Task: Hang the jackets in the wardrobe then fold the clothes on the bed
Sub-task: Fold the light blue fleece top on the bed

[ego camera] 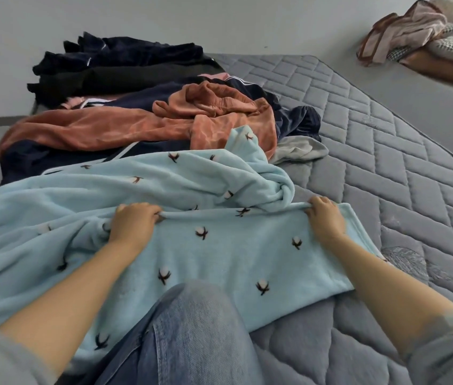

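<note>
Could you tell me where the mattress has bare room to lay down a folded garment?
Bare quilted mattress lies right of the light blue fleece and right hand. The left and far side is crowded with rust and navy clothes.

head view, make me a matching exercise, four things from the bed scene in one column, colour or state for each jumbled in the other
Things:
1. garment held by both hands
2. velvet garment in the pile
3. mattress
4. trouser knee

Descriptions:
A. blue denim
B. grey, quilted
C. light blue with cotton-flower print
D. rust orange, crumpled

Pairs: 1-C, 2-D, 3-B, 4-A
</note>
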`<state>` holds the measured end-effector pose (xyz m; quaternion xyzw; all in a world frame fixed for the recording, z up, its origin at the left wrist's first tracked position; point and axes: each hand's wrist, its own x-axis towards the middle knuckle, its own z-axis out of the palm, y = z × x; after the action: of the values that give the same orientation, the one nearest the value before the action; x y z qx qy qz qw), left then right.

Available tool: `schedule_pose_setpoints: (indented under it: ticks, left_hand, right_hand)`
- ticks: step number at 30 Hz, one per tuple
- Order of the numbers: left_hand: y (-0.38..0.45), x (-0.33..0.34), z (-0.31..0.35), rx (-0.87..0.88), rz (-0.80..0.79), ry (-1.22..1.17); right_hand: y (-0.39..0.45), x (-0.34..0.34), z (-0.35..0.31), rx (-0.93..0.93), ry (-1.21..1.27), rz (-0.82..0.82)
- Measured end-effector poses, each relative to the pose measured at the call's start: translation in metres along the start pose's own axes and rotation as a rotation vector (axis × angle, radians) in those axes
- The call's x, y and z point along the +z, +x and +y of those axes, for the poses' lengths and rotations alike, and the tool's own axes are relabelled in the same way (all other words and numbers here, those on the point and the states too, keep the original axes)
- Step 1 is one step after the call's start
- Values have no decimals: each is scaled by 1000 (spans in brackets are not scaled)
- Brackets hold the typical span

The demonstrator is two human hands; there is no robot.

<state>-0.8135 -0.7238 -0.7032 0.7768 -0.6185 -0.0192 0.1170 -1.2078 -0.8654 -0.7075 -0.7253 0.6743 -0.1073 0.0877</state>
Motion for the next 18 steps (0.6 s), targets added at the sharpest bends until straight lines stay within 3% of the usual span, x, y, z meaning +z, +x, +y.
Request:
schedule_pose_setpoints:
  ticks: [2,4,7,9,11,13,18]
  left_hand:
    - [-1,3,9,-29,-64,45]
    - [-9,8,18,25,10,28]
    - [-21,20,30,424,124,-132]
    - [-26,33,35,543,-139,-188]
    - [-28,50,30,473,-375,-62]
    - [-26,61,23,436,-406,53]
    - [-11,54,27,412,-518,79]
  right_hand:
    - [1,6,-4,102,-3,-78]
    - [-13,11,-9,183,14,-46]
    - [-57,27,-15,-18,71,91]
    - [-85,40,-12,-197,43,-22]
    - [-92,45,1,-236,-12,-134]
    - [-81,37,23,-186,-73,-156]
    - [-70,1,96,73,-150,-201]
